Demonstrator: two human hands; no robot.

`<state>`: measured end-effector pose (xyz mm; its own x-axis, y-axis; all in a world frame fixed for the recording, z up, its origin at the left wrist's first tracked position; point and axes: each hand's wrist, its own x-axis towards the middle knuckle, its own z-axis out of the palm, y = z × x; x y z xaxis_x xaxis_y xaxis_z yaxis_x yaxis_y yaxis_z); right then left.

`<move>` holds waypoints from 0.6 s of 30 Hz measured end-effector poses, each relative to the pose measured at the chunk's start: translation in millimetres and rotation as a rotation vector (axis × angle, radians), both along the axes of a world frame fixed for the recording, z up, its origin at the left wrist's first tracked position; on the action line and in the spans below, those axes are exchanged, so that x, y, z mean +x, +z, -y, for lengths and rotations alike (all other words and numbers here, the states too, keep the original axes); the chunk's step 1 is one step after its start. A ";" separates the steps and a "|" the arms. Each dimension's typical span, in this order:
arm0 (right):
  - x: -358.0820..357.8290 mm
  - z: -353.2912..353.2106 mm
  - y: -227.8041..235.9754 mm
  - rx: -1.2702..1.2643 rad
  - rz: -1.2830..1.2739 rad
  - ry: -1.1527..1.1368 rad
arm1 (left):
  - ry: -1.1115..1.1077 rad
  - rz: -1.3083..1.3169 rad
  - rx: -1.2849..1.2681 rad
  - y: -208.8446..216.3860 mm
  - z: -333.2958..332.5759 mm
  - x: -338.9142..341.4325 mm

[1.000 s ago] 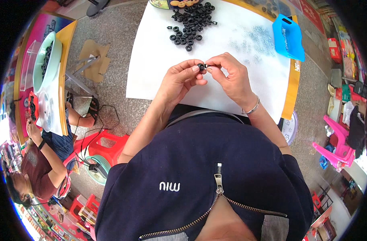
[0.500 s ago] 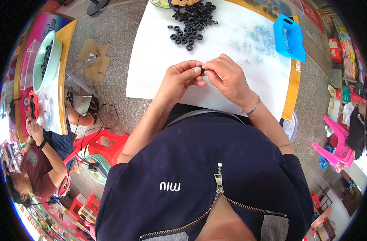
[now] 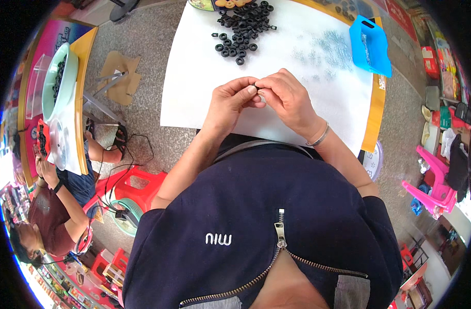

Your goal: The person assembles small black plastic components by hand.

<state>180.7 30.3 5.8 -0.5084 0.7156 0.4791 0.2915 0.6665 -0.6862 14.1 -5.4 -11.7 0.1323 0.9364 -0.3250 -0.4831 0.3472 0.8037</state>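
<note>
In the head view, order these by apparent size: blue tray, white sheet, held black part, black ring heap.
1. White sheet
2. Blue tray and black ring heap: too alike to rank
3. Held black part: mostly hidden, smallest by what shows

Here's the wearer's 1 left hand, 1 right hand, 1 silver bracelet; now 1 blue tray, 1 co-worker!

A dark navy short-sleeved top has a metal-toothed zip parting toward four and eight o'clock from its silvery pull; white lettering sits at nine. A silvery bangle circles the right wrist.
</note>
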 end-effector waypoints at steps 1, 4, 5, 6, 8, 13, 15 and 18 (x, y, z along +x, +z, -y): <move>-1.8 -0.5 1.8 0.011 -0.029 -0.008 | -0.003 0.000 -0.001 -1.1 -0.4 -2.0; -4.2 -0.8 5.6 0.052 -0.041 -0.036 | -0.023 0.090 0.003 -2.5 -0.8 -5.2; -4.4 -0.6 5.3 0.052 -0.042 -0.035 | -0.029 0.099 -0.004 -1.6 -0.9 -5.6; -4.6 -0.3 4.6 0.054 -0.024 -0.037 | -0.034 0.109 -0.010 -0.4 -1.0 -6.0; -4.1 -0.3 2.6 0.058 -0.004 -0.039 | -0.048 0.083 -0.001 5.6 -1.8 -4.8; -6.1 4.9 0.4 -0.155 -0.079 0.008 | -0.112 -0.060 0.039 5.7 -2.1 -8.7; -4.2 5.5 -1.2 -0.190 -0.078 0.019 | -0.163 -0.077 0.027 9.1 -3.2 -11.1; -3.1 6.4 1.6 -0.308 -0.112 0.025 | -0.197 0.014 -0.019 9.8 -3.6 -13.8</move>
